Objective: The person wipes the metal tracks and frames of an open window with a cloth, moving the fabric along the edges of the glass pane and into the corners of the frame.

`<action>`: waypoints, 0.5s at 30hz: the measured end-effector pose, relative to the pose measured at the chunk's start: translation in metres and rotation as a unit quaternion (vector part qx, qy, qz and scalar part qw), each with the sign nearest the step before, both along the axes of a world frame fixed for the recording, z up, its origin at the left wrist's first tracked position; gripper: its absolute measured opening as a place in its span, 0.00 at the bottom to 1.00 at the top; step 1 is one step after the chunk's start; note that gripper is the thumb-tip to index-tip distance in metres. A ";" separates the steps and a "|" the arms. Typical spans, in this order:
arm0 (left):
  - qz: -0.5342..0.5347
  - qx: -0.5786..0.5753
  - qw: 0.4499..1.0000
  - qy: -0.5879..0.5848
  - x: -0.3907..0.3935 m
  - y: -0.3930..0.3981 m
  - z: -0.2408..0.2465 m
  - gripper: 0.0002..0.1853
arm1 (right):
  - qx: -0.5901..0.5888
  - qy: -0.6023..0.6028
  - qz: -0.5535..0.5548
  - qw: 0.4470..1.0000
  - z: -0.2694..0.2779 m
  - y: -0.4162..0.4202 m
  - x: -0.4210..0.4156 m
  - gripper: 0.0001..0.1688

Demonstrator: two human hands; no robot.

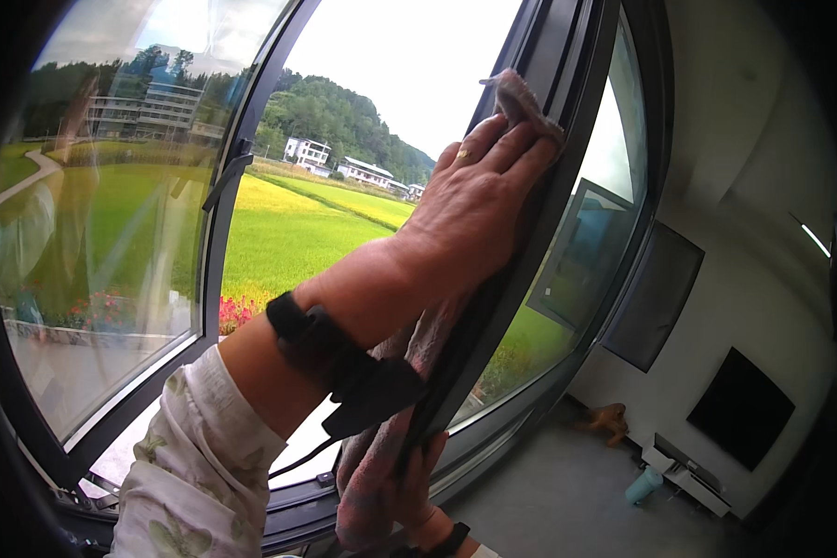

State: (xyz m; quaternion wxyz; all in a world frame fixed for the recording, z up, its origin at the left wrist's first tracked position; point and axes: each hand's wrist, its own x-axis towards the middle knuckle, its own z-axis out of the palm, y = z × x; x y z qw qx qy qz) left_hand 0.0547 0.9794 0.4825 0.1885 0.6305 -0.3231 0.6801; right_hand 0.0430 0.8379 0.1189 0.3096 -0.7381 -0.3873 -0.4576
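Observation:
My left hand [488,174], with a ring on one finger, presses a pinkish-grey cloth [519,101] against the upper part of a dark metal window frame upright [565,63]. The fingers bend over the cloth, and the thumb is hidden. Below the wrist the cloth hangs down along the upright in long folds. Low on the same upright is my right hand [418,481], touching the frame beside the cloth's lower end; its palm is hidden, so what it grips is unclear. Each wrist wears a black strap, and the left one carries a black device with a cable.
An open glazed sash [213,279] with a dark handle [229,178] stands at left. The sill track [300,513] runs below. Right of the upright is another glass pane [579,258]. Inside the room are a wall-mounted screen [741,408], a low white cabinet [683,478] and a teal bin [644,486].

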 end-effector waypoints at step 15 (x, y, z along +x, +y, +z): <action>0.002 0.140 0.981 0.132 -0.045 0.041 -0.162 0.27 | -0.011 0.017 0.011 1.000 0.029 0.003 -0.019 0.53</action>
